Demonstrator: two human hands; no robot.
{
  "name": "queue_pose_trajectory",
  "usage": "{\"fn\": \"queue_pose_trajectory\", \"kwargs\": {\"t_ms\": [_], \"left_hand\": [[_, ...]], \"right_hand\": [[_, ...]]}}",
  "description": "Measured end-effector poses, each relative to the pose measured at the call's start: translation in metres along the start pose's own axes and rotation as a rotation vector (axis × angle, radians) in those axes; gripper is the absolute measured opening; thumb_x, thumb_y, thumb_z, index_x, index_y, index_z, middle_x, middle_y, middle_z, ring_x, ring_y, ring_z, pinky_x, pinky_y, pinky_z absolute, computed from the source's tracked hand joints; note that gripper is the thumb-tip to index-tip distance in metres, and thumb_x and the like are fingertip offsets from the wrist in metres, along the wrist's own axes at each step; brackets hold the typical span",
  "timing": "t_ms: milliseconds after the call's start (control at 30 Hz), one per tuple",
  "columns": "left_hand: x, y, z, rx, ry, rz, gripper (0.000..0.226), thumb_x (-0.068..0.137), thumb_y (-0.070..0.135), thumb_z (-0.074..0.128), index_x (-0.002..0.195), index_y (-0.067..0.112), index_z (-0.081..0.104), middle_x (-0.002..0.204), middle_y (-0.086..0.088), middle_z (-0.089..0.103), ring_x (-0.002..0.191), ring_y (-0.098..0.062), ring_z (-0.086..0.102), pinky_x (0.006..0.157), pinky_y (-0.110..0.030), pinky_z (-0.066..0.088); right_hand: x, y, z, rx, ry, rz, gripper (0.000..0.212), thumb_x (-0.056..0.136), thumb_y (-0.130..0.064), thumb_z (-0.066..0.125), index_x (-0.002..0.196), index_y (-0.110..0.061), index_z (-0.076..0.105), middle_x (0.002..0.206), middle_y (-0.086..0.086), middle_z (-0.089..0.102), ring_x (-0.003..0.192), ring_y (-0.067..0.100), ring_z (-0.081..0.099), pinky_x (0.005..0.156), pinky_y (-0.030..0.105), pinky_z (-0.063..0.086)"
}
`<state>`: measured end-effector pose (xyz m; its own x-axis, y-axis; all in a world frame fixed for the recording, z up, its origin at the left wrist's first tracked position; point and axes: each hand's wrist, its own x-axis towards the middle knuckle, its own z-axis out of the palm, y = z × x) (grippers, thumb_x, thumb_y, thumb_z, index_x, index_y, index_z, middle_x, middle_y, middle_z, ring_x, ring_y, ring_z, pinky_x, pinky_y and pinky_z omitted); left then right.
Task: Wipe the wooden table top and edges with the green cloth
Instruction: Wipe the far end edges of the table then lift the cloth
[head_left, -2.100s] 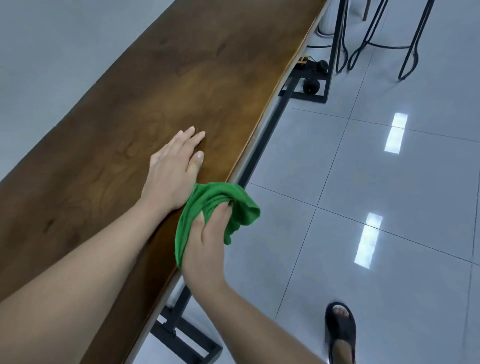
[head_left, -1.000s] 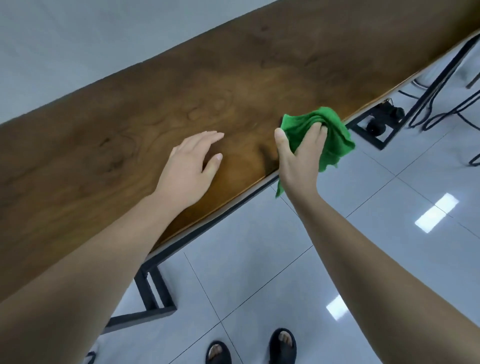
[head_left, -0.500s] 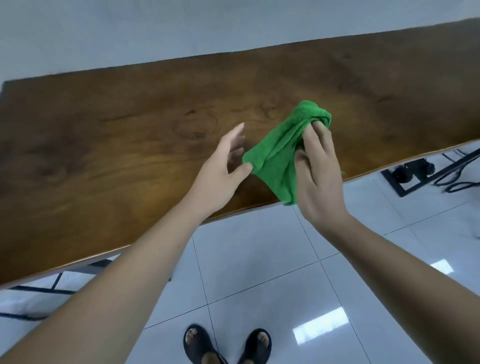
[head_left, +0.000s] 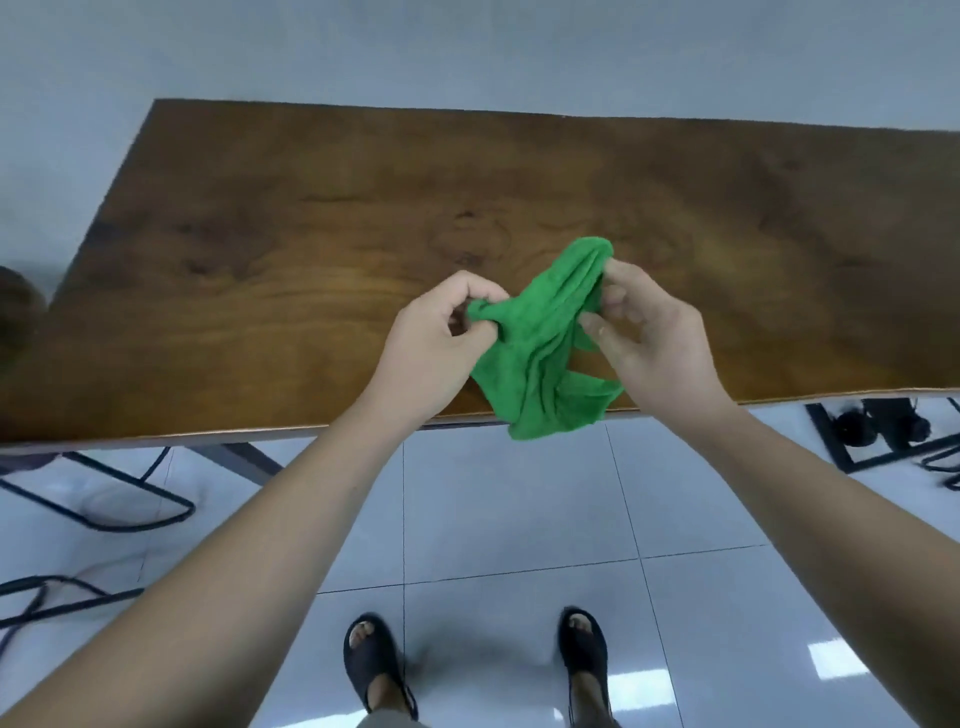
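Observation:
The green cloth (head_left: 545, 343) hangs crumpled in the air between both hands, above the near edge of the wooden table top (head_left: 311, 249). My left hand (head_left: 431, 348) pinches the cloth's left corner with thumb and fingers. My right hand (head_left: 649, 338) grips its upper right part near the top fold. The cloth's lower end dangles past the table's front edge. The table top is dark brown with visible grain and spans the whole view, its left end visible.
White glossy floor tiles (head_left: 509, 509) lie below, with my feet in black sandals (head_left: 379, 670). Black metal table legs and cables (head_left: 104, 499) sit under the left side. A black frame with wheels (head_left: 878, 431) is under the right side. A grey wall is behind the table.
My view turned to face the table squarely. My right hand lifted the cloth off the table edge, and my left hand left the table top and took hold of the cloth's corner.

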<state>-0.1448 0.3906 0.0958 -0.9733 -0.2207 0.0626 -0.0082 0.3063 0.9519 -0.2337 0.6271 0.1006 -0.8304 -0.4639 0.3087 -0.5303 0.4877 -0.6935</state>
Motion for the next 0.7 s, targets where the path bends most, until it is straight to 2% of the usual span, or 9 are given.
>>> {"fn": "queue_pose_trajectory", "kwargs": {"t_ms": [100, 167, 267, 333, 433, 500, 567, 633, 700], "left_hand": [[-0.012, 0.006, 0.007, -0.022, 0.146, -0.036, 0.033, 0.095, -0.001, 0.056, 0.102, 0.025, 0.075, 0.106, 0.008, 0.08, 0.103, -0.025, 0.073, 0.094, -0.052, 0.061], [-0.023, 0.007, 0.018, -0.013, 0.238, -0.053, 0.034, 0.095, -0.002, 0.054, 0.102, 0.023, 0.076, 0.104, 0.008, 0.079, 0.099, -0.02, 0.073, 0.088, -0.046, 0.061], [-0.042, 0.008, 0.042, -0.029, 0.377, -0.102, 0.036, 0.096, -0.003, 0.051, 0.102, 0.022, 0.076, 0.095, 0.004, 0.075, 0.083, -0.012, 0.065, 0.073, -0.034, 0.052], [-0.055, 0.011, 0.059, -0.023, 0.486, -0.125, 0.037, 0.096, -0.002, 0.05, 0.101, 0.022, 0.077, 0.095, -0.002, 0.075, 0.082, -0.012, 0.06, 0.074, -0.033, 0.047], [-0.07, 0.012, 0.077, -0.044, 0.659, -0.176, 0.034, 0.098, -0.001, 0.049, 0.101, 0.02, 0.076, 0.103, 0.005, 0.078, 0.089, -0.01, 0.064, 0.083, -0.026, 0.048], [-0.074, 0.006, 0.083, -0.012, 0.739, -0.196, 0.033, 0.099, 0.003, 0.05, 0.102, 0.023, 0.076, 0.109, 0.001, 0.077, 0.097, -0.024, 0.067, 0.086, -0.032, 0.05], [-0.074, -0.003, 0.09, 0.076, 0.798, -0.212, 0.035, 0.098, 0.003, 0.05, 0.103, 0.028, 0.076, 0.111, 0.001, 0.075, 0.102, -0.026, 0.067, 0.086, -0.034, 0.052], [-0.071, -0.013, 0.101, 0.232, 0.894, -0.223, 0.038, 0.093, 0.003, 0.051, 0.103, 0.03, 0.076, 0.112, 0.003, 0.069, 0.101, -0.019, 0.063, 0.082, -0.025, 0.049], [-0.067, -0.023, 0.118, 0.389, 1.007, -0.244, 0.033, 0.091, 0.005, 0.056, 0.102, 0.03, 0.074, 0.113, 0.003, 0.059, 0.099, -0.011, 0.056, 0.077, -0.015, 0.044]], "right_hand": [[0.007, 0.021, -0.02, 0.028, -0.143, 0.022, 0.031, 0.1, -0.013, 0.078, 0.127, -0.028, 0.072, 0.089, -0.006, 0.059, 0.079, 0.01, 0.055, 0.079, 0.021, 0.049], [0.012, 0.031, -0.037, 0.114, -0.282, 0.022, 0.033, 0.099, -0.008, 0.078, 0.124, -0.029, 0.074, 0.083, -0.006, 0.052, 0.07, 0.009, 0.046, 0.071, 0.022, 0.042], [0.017, 0.042, -0.063, 0.153, -0.499, 0.015, 0.058, 0.095, -0.001, 0.077, 0.14, -0.034, 0.062, 0.081, 0.001, 0.061, 0.067, 0.02, 0.055, 0.069, 0.028, 0.05], [0.019, 0.046, -0.081, 0.124, -0.628, 0.027, 0.07, 0.092, 0.001, 0.077, 0.147, -0.037, 0.054, 0.079, 0.002, 0.066, 0.067, 0.027, 0.062, 0.072, 0.03, 0.054], [0.023, 0.051, -0.109, 0.148, -0.814, 0.02, 0.063, 0.093, 0.004, 0.073, 0.139, -0.038, 0.063, 0.075, 0.004, 0.063, 0.062, 0.018, 0.054, 0.068, 0.023, 0.046], [0.03, 0.054, -0.121, 0.254, -0.896, 0.042, 0.06, 0.095, 0.009, 0.068, 0.132, -0.038, 0.072, 0.081, 0.019, 0.058, 0.067, 0.024, 0.051, 0.068, 0.031, 0.045], [0.037, 0.058, -0.126, 0.303, -0.951, 0.061, 0.058, 0.095, 0.012, 0.066, 0.127, -0.036, 0.076, 0.083, 0.026, 0.055, 0.07, 0.027, 0.05, 0.071, 0.036, 0.046], [0.041, 0.064, -0.118, 0.229, -1.003, 0.034, 0.052, 0.095, 0.008, 0.068, 0.124, -0.034, 0.076, 0.076, 0.015, 0.055, 0.065, 0.02, 0.05, 0.067, 0.029, 0.045], [0.039, 0.072, -0.099, 0.044, -0.969, -0.053, 0.046, 0.094, -0.001, 0.072, 0.125, -0.034, 0.073, 0.072, 0.001, 0.058, 0.057, 0.009, 0.048, 0.065, 0.027, 0.044]]}}
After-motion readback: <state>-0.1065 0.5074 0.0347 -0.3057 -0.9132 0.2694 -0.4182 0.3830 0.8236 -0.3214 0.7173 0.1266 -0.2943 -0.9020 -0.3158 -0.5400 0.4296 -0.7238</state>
